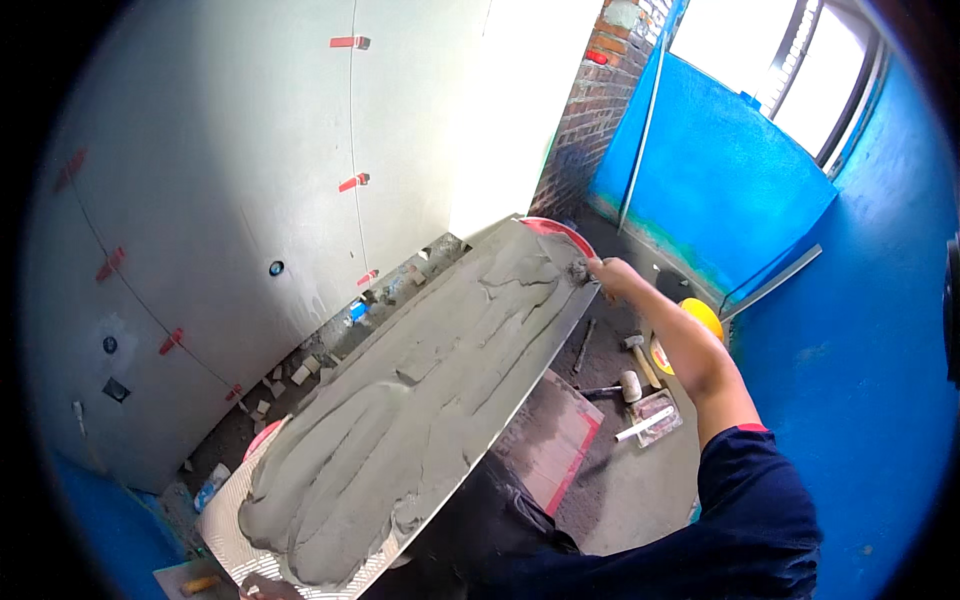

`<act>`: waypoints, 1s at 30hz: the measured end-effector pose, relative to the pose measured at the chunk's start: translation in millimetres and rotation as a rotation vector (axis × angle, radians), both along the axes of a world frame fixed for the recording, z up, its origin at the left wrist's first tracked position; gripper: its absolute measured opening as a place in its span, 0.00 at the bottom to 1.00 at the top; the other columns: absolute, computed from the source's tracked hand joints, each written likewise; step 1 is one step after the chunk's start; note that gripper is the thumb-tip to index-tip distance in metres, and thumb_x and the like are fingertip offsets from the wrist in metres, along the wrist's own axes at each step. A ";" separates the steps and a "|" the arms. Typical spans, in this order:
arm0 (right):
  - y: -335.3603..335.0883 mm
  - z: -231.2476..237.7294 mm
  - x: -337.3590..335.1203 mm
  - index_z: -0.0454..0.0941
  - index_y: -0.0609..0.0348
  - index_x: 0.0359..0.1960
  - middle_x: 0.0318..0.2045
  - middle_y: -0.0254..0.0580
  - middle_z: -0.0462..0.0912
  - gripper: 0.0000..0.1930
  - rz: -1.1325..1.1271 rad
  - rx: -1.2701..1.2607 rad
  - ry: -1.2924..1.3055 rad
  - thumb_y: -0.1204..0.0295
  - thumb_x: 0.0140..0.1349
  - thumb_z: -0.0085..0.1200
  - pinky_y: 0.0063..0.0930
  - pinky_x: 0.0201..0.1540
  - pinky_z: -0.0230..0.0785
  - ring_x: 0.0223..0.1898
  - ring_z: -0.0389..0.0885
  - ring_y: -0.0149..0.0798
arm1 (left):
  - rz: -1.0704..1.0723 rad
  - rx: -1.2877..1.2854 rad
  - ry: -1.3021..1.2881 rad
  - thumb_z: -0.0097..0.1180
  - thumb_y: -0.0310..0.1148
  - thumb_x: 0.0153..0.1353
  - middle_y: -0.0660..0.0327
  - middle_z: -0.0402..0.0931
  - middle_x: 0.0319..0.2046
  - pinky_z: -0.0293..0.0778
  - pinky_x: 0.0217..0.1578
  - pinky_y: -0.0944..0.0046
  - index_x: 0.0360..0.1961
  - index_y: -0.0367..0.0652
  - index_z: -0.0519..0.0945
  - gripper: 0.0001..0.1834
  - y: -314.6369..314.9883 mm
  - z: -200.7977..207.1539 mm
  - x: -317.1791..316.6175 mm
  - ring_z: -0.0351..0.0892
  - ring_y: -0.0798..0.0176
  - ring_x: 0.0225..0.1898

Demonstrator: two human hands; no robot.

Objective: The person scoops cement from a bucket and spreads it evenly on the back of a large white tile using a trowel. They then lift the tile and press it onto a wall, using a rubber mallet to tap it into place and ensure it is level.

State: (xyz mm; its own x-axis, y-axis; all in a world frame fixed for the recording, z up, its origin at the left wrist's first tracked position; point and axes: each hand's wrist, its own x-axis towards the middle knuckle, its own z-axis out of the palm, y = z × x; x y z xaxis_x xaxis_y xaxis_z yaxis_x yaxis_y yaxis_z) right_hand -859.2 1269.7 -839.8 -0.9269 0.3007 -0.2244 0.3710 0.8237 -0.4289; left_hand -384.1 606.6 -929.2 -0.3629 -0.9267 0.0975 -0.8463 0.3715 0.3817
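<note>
A long tile (pixel 238 535) lies slantwise in front of me, its upper face spread with thick, wet grey mortar (pixel 400 400). My right hand (pixel 612 275) is closed at its far right corner, the arm stretched out, beside a lump of mortar. At the near left end, my left hand (pixel 268 590) shows as a dark shape over the tile's edge, mostly cut off by the picture's lower rim. Bare, ribbed tile shows around that end. Red rims, one at the far end (pixel 562 232) and one at the left side (pixel 262 440), show from under the tile.
Large pale wall tiles (pixel 290 170) with red clips (pixel 354 182) stand at the left. On the floor at the right lie a mallet (pixel 630 386), a hammer (pixel 641 360), a trowel (pixel 652 418) and a yellow round thing (pixel 702 316). Blue walls (pixel 690 150) rise beyond.
</note>
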 end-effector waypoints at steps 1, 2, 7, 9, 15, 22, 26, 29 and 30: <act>16.2 1.6 -13.6 0.81 0.62 0.40 0.16 0.45 0.77 0.28 -0.025 -0.104 -0.028 0.47 0.68 0.43 0.39 0.26 0.74 0.18 0.79 0.41 | -0.017 -0.013 0.035 0.48 0.39 0.62 0.37 0.75 0.47 0.73 0.48 0.39 0.54 0.34 0.71 0.23 2.0 1.2 -2.6 0.76 0.32 0.47; 21.6 11.5 -19.4 0.81 0.60 0.41 0.16 0.43 0.77 0.28 -0.045 -0.202 -0.059 0.45 0.68 0.42 0.36 0.22 0.72 0.17 0.78 0.39 | -0.029 -0.018 0.066 0.48 0.40 0.63 0.38 0.76 0.46 0.73 0.47 0.40 0.53 0.35 0.71 0.22 7.7 3.1 -4.3 0.76 0.33 0.46; 28.4 -19.9 -51.0 0.78 0.54 0.43 0.20 0.36 0.75 0.28 -0.035 -0.473 -0.245 0.41 0.69 0.40 0.29 0.19 0.69 0.15 0.73 0.32 | -0.118 -0.097 0.043 0.48 0.42 0.64 0.39 0.77 0.44 0.74 0.45 0.42 0.51 0.35 0.73 0.22 6.6 -4.9 -5.0 0.77 0.35 0.45; 12.2 -23.0 -44.3 0.76 0.51 0.42 0.23 0.36 0.75 0.26 -0.013 -0.514 -0.354 0.41 0.70 0.39 0.26 0.18 0.68 0.16 0.71 0.29 | -0.106 -0.150 -0.006 0.48 0.43 0.64 0.37 0.76 0.44 0.74 0.46 0.42 0.51 0.34 0.73 0.23 -7.2 -22.0 5.6 0.77 0.34 0.45; -70.2 -8.3 33.8 0.76 0.56 0.38 0.19 0.36 0.72 0.30 0.260 -0.595 -0.468 0.40 0.70 0.37 0.29 0.18 0.65 0.17 0.72 0.31 | -0.139 -0.074 0.141 0.47 0.43 0.64 0.36 0.76 0.45 0.73 0.47 0.41 0.50 0.34 0.74 0.23 -4.5 -23.7 2.0 0.76 0.34 0.46; -5.7 5.1 41.2 0.81 0.57 0.42 0.38 0.59 0.84 0.31 0.385 0.411 -0.003 0.39 0.65 0.43 0.52 0.44 0.74 0.43 0.83 0.61 | -0.088 -0.024 0.150 0.48 0.40 0.64 0.37 0.76 0.49 0.72 0.50 0.43 0.52 0.35 0.74 0.22 -2.5 -26.7 -0.4 0.75 0.34 0.49; 47.3 0.3 -8.5 0.82 0.65 0.35 0.22 0.51 0.81 0.35 0.119 0.219 -0.168 0.40 0.67 0.41 0.39 0.28 0.75 0.23 0.83 0.46 | -0.173 -0.222 0.127 0.48 0.39 0.63 0.32 0.73 0.49 0.71 0.51 0.42 0.54 0.30 0.71 0.25 -62.9 -86.8 46.1 0.74 0.32 0.49; 74.0 -11.5 3.9 0.82 0.64 0.35 0.24 0.48 0.81 0.37 -0.019 -0.102 -0.360 0.36 0.65 0.40 0.38 0.30 0.70 0.27 0.80 0.42 | -0.114 -0.015 0.118 0.48 0.40 0.62 0.33 0.73 0.49 0.71 0.51 0.41 0.53 0.31 0.71 0.24 -12.6 -34.3 0.5 0.74 0.31 0.49; 61.2 -8.0 10.7 0.83 0.62 0.34 0.23 0.45 0.80 0.36 -0.014 -0.172 -0.370 0.36 0.65 0.41 0.36 0.28 0.68 0.26 0.79 0.39 | -0.109 -0.044 0.111 0.48 0.40 0.62 0.33 0.74 0.48 0.71 0.50 0.40 0.52 0.31 0.72 0.24 -16.6 -35.9 6.8 0.74 0.31 0.48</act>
State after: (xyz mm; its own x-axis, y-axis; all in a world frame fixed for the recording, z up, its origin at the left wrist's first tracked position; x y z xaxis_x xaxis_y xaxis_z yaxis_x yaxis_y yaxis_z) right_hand -848.5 1330.9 -847.8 -0.7703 0.2418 -0.5900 0.5366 0.7456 -0.3951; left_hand -377.3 590.0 -965.1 -0.4459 -0.8764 0.1822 -0.7537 0.4774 0.4517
